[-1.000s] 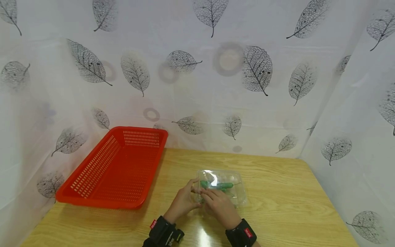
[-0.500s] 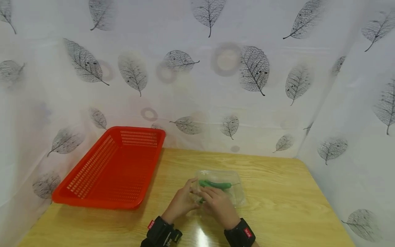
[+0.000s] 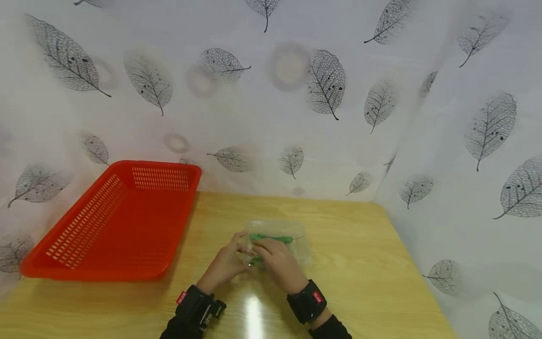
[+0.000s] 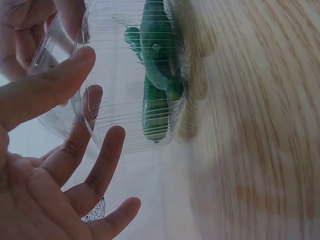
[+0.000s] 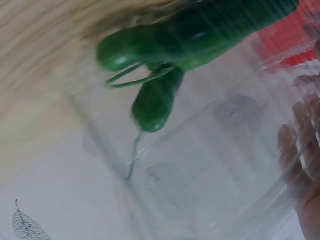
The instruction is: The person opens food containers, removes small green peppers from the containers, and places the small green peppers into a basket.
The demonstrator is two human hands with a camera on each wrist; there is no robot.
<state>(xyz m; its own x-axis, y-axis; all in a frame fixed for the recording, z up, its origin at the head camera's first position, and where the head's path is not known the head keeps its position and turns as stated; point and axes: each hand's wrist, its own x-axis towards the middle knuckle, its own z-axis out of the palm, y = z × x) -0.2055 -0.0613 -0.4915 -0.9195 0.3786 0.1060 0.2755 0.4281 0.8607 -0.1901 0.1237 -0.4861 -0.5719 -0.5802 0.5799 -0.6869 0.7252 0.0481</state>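
Observation:
A clear plastic box (image 3: 277, 227) lies on the table in front of me. Inside are several green vegetables (image 3: 282, 239), long and smooth; in the right wrist view one smaller green piece (image 5: 156, 102) has a thin stem. At the box's left edge, my left hand (image 3: 226, 263) pinches the rim between thumb and finger, its other fingers spread below in the left wrist view. My right hand (image 3: 280, 266) reaches over the near left part of the box, its bent fingers on the rim close to the left hand. Its fingertips are partly hidden.
A large red plastic basket (image 3: 192, 202) with slotted walls stands at the left on the wooden table (image 3: 347, 249). White sheeting printed with leaves (image 3: 326, 82) hangs behind and at the sides.
The head view has turned, so everything sits further left and higher in it. Both hands stay at the box's left edge. The bright reflection on the box's top is gone.

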